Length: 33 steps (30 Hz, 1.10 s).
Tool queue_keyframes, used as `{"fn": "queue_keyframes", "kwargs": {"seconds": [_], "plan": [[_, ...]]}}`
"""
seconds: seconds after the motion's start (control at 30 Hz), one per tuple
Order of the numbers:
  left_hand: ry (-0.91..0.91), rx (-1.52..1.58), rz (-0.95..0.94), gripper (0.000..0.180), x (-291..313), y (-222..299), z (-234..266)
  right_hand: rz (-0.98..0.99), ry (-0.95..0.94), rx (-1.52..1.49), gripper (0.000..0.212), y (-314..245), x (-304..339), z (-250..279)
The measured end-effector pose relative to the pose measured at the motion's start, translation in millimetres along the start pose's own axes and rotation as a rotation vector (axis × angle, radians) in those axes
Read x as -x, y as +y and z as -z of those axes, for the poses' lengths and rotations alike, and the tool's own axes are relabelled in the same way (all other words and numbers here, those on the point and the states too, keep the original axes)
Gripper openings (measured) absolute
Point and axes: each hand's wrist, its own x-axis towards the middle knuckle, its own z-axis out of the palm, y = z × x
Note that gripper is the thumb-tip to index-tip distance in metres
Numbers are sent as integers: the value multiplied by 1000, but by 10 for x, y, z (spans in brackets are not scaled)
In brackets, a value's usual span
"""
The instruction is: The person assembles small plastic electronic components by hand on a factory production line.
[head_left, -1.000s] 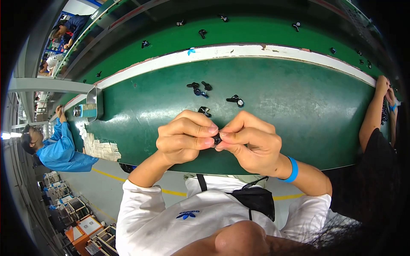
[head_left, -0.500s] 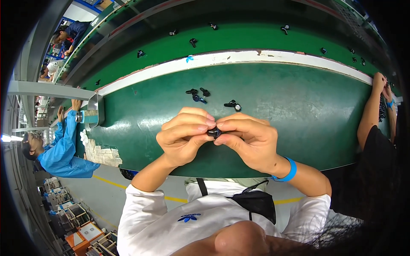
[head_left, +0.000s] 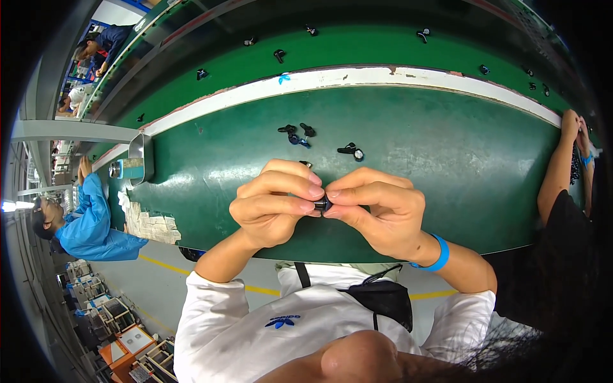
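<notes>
In front of my chest, above the green table, my left hand (head_left: 271, 204) and my right hand (head_left: 377, 207) meet fingertip to fingertip. Both pinch one small, shiny black earbud (head_left: 323, 204), mostly covered by my fingers. By my left fingertips a small dark piece (head_left: 306, 164) peeks out; whether it is held or lying there I cannot tell. Beyond my hands lies a small cluster of black earbuds (head_left: 297, 135). To its right, closer to my right hand, are a black stemmed earbud (head_left: 347, 149) and a round silver-faced piece (head_left: 359, 155).
A white ledge (head_left: 357, 75) separates the table from a green conveyor belt (head_left: 357, 48) with spaced-out earbuds. A metal bracket (head_left: 142, 150) stands at left, near worn paper (head_left: 153, 226) stuck to the table. A person in blue (head_left: 96, 220) sits left; another person's arm (head_left: 557, 166) is at right.
My hands have shifted slightly, and the held earbud has turned a little between the fingertips. Most earbuds on the belt have drifted left. The left worker's arms have moved.
</notes>
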Motion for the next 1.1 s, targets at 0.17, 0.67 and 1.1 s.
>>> {"fn": "queue_keyframes", "kwargs": {"seconds": [0.17,0.67,1.1], "plan": [[-8,-31,-46,18,-3,17,12,17,-14,-17,17,-15,-5,1],[-14,-13,-37,22,-3,34,29,83,-32,-21,22,-24,-31,-4],[-41,35,-53,19,3,14,66,106,-38,21,23,-28,-27,-15]]}}
